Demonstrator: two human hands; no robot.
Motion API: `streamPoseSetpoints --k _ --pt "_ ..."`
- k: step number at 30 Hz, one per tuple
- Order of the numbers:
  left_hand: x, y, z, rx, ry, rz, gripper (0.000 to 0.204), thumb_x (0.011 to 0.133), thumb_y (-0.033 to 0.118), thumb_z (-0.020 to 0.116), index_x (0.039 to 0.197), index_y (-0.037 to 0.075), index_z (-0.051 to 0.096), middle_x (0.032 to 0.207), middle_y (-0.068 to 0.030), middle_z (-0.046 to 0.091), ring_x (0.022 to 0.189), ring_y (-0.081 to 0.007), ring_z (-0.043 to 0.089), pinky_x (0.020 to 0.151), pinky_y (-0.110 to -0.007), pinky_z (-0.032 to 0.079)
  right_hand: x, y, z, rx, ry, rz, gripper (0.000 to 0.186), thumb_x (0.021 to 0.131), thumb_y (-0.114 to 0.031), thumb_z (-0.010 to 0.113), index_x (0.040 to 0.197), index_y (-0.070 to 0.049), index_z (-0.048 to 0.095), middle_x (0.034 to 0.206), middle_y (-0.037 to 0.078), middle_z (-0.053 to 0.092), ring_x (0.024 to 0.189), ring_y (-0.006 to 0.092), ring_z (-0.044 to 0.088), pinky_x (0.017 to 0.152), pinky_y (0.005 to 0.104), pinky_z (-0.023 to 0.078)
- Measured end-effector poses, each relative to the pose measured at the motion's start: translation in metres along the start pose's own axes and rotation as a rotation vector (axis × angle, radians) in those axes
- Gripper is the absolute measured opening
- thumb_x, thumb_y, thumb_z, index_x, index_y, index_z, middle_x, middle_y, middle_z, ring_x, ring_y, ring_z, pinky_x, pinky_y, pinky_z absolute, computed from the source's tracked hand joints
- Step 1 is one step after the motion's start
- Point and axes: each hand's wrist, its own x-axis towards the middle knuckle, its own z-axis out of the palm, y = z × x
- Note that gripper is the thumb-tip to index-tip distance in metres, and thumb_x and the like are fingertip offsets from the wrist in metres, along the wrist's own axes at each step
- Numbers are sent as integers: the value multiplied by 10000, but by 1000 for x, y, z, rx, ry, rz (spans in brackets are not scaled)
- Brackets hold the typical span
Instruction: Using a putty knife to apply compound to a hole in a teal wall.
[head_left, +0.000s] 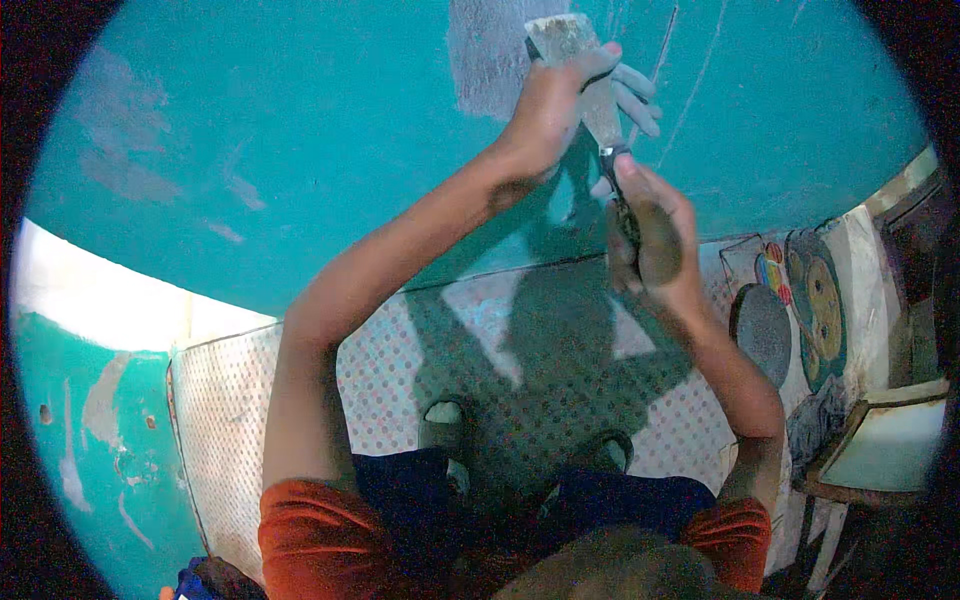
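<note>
My right hand (655, 235) is closed around the dark handle of a putty knife (602, 112), its metal blade pointing up. Across that blade lies my left hand (555, 105), thumb in front and fingers behind, gripping it. Whitish-grey paste coats the left fingers. Above the left thumb shows a broad, smeared blade end (562, 35) with a dark piece at its left edge; whether it belongs to the same knife or a second one, I cannot tell. Behind the hands stands a teal wall (330, 130) with a grey filler patch (485, 60) close to the blade.
Dotted floor tiles (380, 390) lie below, under my feet and shadow. At the right are a round grey disc (762, 335), a dark mat-like piece with a tan shape (822, 300) and a pale-topped stool or small table (885, 445). A blue and dark bundle (215, 580) sits lower left.
</note>
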Motion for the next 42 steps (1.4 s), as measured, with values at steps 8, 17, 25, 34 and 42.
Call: streamPoseSetpoints --k 8,17,25,34,42 --pt "0 -13 -2 -51 1 -65 384 915 291 438 862 -54 599 721 -168 650 664 -234 638 637 -312 485 -8 9 -3 20 20 86 403 870 -477 518 782 -85 554 531 -19 448 415 82 407 387 255 321" --pt "-1 3 3 -46 46 -76 388 908 306 440 872 -40 612 738 -157 660 691 -203 625 662 -298 467 -3 0 -2 39 8 43 410 863 -504 500 766 -106 506 444 -13 391 288 103 338 282 257 257" --pt "-2 -11 -1 46 -21 -44 403 916 308 422 878 -46 610 743 -145 665 679 -183 622 650 -283 467 -5 10 3 69 9 172 434 857 -519 501 733 -103 499 442 -6 391 286 104 342 276 262 251" --pt "0 -1 4 56 -14 -21 455 925 353 400 868 -53 597 716 -164 652 666 -175 612 646 -280 465 -8 1 4 82 7 109 423 873 -504 487 740 -103 492 448 -10 389 277 106 329 275 261 274" --pt "4 -10 0 68 2 -38 409 904 343 422 885 -11 627 784 -149 663 721 -226 613 729 -314 463 -4 2 4 18 35 41 410 884 -480 481 734 -98 484 428 -7 373 265 110 318 268 259 280"
